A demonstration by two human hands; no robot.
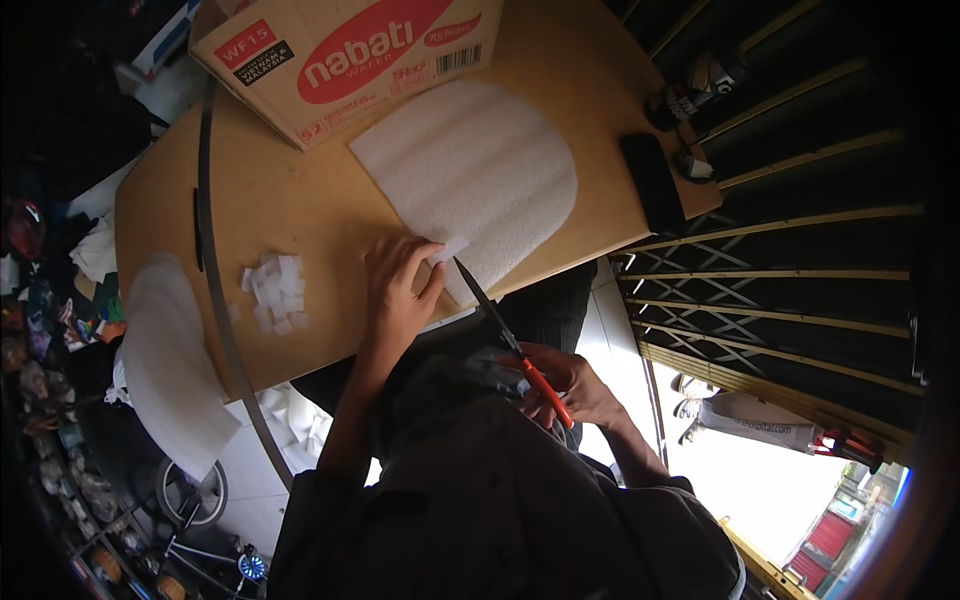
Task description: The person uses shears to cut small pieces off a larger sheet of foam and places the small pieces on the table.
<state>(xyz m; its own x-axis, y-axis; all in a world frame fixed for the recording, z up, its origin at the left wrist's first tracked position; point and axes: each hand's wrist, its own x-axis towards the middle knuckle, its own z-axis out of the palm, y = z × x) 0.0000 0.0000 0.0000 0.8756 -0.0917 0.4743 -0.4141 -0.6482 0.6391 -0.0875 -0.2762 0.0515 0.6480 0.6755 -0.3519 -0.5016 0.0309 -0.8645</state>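
Here, the left hand (398,283) is bent at the near left edge of a white foam sheet (490,170), thumb and fingertips closed on a small white piece (447,250) there. The right hand (568,385), nearer and farther right, is wrapped around the red handles of a pair of scissors (541,381). Their dark blades point far and left, the tip just beside the left hand's fingertips; whether the blades are slightly apart is too small to tell.

The sheet lies flat on the brown table (330,205), its rounded end toward the right. At its far left side stands a cardboard box (385,65) with red printing. Left of the left hand is a loose pile of white scraps (275,288). Farther left, a second foam sheet (165,350) curves down over the table's edge. A flat black object (652,183) lies at the table's right end.
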